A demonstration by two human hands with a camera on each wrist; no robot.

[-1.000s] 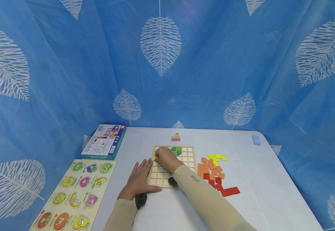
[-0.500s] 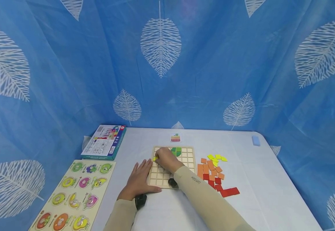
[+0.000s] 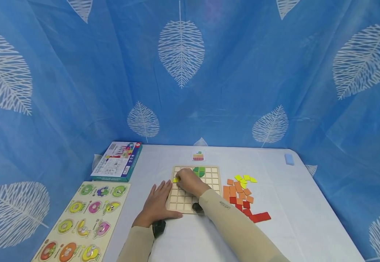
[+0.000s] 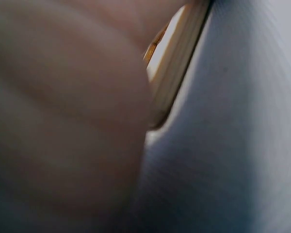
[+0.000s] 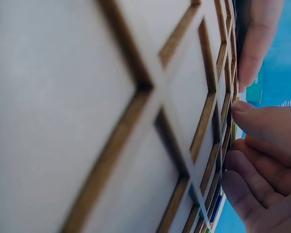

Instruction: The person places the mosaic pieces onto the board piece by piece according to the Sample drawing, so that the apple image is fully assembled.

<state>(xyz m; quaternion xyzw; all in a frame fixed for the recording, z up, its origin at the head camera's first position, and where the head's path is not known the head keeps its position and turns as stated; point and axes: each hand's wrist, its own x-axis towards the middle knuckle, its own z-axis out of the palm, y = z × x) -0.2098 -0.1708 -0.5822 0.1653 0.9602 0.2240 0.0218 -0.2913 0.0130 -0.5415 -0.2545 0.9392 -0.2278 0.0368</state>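
A square wooden grid board (image 3: pixel 177 205) lies on the table, with green pieces (image 3: pixel 198 171) set in its top rows. At its left side a yellow tile (image 3: pixel 175 179) shows beside the fingertips of my right hand (image 3: pixel 190 181), which reaches across the board. In the right wrist view my thumb (image 5: pixel 266 121) and curled fingers meet low over the grid, pinching the yellow tile, mostly hidden there. My left hand (image 3: pixel 158 202) lies spread along the board's left edge, thumb at the near corner. The left wrist view shows part of that hand close up, with the board's edge (image 4: pixel 177 68).
To the right of the board lie loose yellow tiles (image 3: pixel 243 179), orange tiles (image 3: pixel 233 191) and red tiles (image 3: pixel 260 217). A picture card (image 3: pixel 198 156) is behind it. Leftward are a flat box (image 3: pixel 117 160) and a fruit puzzle board (image 3: pixel 83 218). A blue block (image 3: pixel 289 159) sits far right.
My right hand has shifted very slightly toward me, and a little more of the yellow tile shows. The left hand stays in place.
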